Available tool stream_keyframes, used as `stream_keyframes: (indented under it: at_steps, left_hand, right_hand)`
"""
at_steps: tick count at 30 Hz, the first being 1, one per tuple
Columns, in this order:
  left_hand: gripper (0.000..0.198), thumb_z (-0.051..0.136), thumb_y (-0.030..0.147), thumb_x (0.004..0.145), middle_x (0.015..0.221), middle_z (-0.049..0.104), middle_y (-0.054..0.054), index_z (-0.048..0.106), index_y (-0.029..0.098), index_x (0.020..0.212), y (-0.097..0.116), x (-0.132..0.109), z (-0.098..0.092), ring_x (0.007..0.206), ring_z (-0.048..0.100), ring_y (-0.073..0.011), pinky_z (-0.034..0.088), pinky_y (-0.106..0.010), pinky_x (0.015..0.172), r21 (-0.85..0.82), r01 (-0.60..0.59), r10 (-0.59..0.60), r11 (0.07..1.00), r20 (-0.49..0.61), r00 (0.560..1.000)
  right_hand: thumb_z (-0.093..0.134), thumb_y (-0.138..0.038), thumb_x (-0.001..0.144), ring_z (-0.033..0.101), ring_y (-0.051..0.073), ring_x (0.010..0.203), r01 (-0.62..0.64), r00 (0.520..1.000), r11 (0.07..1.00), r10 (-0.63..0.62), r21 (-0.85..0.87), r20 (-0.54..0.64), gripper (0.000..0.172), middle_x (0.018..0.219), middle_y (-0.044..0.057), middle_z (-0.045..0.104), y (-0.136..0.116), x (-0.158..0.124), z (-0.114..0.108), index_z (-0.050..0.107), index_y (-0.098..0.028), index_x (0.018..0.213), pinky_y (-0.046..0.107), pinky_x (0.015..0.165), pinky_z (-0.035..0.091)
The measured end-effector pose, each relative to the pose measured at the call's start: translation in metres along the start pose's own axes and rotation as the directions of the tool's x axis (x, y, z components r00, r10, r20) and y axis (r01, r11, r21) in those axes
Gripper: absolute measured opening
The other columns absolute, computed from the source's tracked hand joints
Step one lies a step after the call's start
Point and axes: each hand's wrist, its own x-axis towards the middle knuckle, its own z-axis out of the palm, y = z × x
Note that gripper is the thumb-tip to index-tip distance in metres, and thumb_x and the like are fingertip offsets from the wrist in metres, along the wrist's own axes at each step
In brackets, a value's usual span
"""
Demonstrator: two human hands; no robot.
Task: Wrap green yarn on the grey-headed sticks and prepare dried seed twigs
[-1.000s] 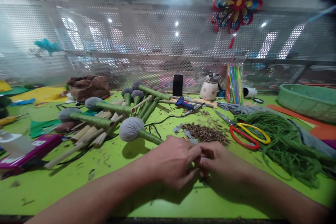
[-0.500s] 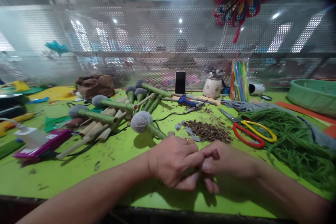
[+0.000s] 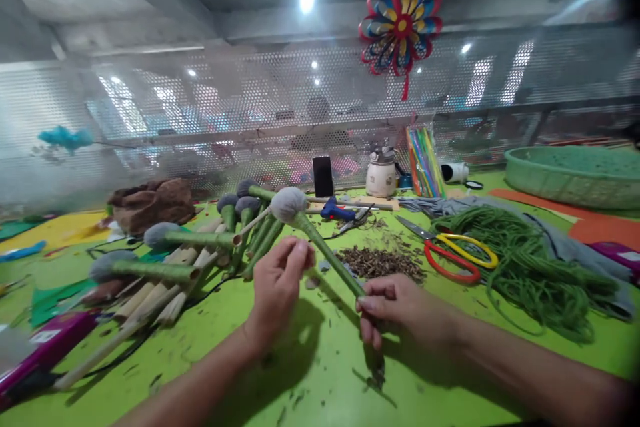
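My right hand (image 3: 400, 310) pinches the lower end of a green-wrapped stick (image 3: 327, 253) between thumb and fingers. The stick tilts up to the left and ends in a round, grey, cloth-covered head (image 3: 289, 205). My left hand (image 3: 277, 283) is raised just left of the stick, apart from it, with the thumb pressed against curled fingers. Whatever may be in that pinch is too small to make out. Beyond my left hand lie several similar green sticks with grey heads (image 3: 163, 236), some resting on bare wooden sticks (image 3: 145, 303).
Brown shredded bits (image 3: 383, 263) lie piled mid-table. To their right are red-and-yellow-handled scissors (image 3: 457, 257) and tangled green yarn (image 3: 530, 267). A blue glue gun (image 3: 337, 210), phone (image 3: 323, 177) and flask (image 3: 381, 173) sit behind. A green basin (image 3: 575, 193) stands at far right.
My hands, together low before, have moved apart. The grey-headed stick has been lifted upright at a tilt in my right hand, and my left hand has let go of it. The view has tilted up and right.
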Motion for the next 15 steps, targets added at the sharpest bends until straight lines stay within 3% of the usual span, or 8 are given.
stream_keyframes:
  at_steps: [1, 3, 5, 7, 9, 15]
  left_hand:
    - [0.023, 0.049, 0.028, 0.086, 0.062, 0.054, 0.0, 0.056, 0.016, 0.068, -0.005, 0.004, 0.002, 0.057, 0.049, -0.0113, 0.039, -0.023, 0.052, -0.069, 0.151, -0.151, 0.986, 0.002, 0.989]
    - [0.02, 0.053, 0.032, 0.084, 0.068, 0.059, -0.002, 0.059, 0.015, 0.075, -0.013, 0.01, 0.006, 0.063, 0.053, -0.0124, 0.039, -0.021, 0.051, -0.212, 0.391, -0.383, 0.896, 0.08, 0.92]
    - [0.019, 0.055, 0.031, 0.082, 0.08, 0.064, -0.005, 0.062, 0.014, 0.085, -0.016, 0.011, 0.009, 0.073, 0.057, -0.0146, 0.043, -0.021, 0.054, -0.312, 0.54, -0.494, 0.782, 0.217, 0.842]
    - [0.021, 0.056, 0.027, 0.081, 0.092, 0.066, -0.008, 0.062, 0.014, 0.097, -0.014, 0.01, 0.01, 0.082, 0.06, -0.0167, 0.047, -0.023, 0.061, -0.396, 0.598, -0.491, 0.697, 0.344, 0.8]
    - [0.027, 0.056, 0.021, 0.081, 0.099, 0.067, -0.011, 0.06, 0.014, 0.107, -0.009, 0.008, 0.009, 0.087, 0.062, -0.0181, 0.049, -0.025, 0.067, -0.469, 0.606, -0.438, 0.643, 0.424, 0.793]
    - [0.031, 0.055, 0.026, 0.085, 0.095, 0.07, -0.012, 0.054, 0.015, 0.114, -0.003, 0.008, 0.009, 0.086, 0.067, -0.0213, 0.05, -0.035, 0.082, -0.567, 0.627, -0.384, 0.535, 0.498, 0.778]
  right_hand:
    - [0.065, -0.039, 0.079, 0.058, 0.012, 0.057, 0.012, 1.0, 1.0, -0.012, -0.005, -0.01, 0.031, 0.07, 0.009, 0.066, -0.001, 0.0, 0.0, 0.056, -0.01, 0.08, 0.027, 0.06, 0.043]
    - [0.063, -0.039, 0.081, 0.058, 0.012, 0.058, 0.031, 0.999, 0.999, -0.031, -0.015, -0.008, 0.03, 0.072, 0.009, 0.066, -0.001, 0.0, 0.0, 0.057, -0.01, 0.084, 0.027, 0.061, 0.043]
    - [0.062, -0.04, 0.082, 0.059, 0.012, 0.058, 0.054, 0.999, 0.998, -0.053, -0.025, 0.005, 0.031, 0.073, 0.009, 0.066, 0.0, 0.0, 0.0, 0.057, -0.01, 0.086, 0.028, 0.062, 0.043]
    - [0.06, -0.04, 0.083, 0.058, 0.012, 0.056, 0.055, 0.998, 0.998, -0.055, -0.017, 0.02, 0.03, 0.072, 0.009, 0.066, 0.003, 0.001, 0.0, 0.056, -0.01, 0.086, 0.027, 0.06, 0.043]
    - [0.059, -0.039, 0.084, 0.058, 0.012, 0.056, 0.027, 0.999, 1.0, -0.027, 0.004, 0.035, 0.029, 0.072, 0.009, 0.066, 0.006, 0.002, 0.001, 0.055, -0.01, 0.086, 0.026, 0.058, 0.042]
    - [0.059, -0.043, 0.083, 0.058, 0.012, 0.054, -0.018, 0.998, 1.0, 0.018, 0.005, 0.066, 0.034, 0.072, 0.009, 0.066, 0.007, 0.002, 0.003, 0.056, -0.01, 0.087, 0.027, 0.056, 0.043]
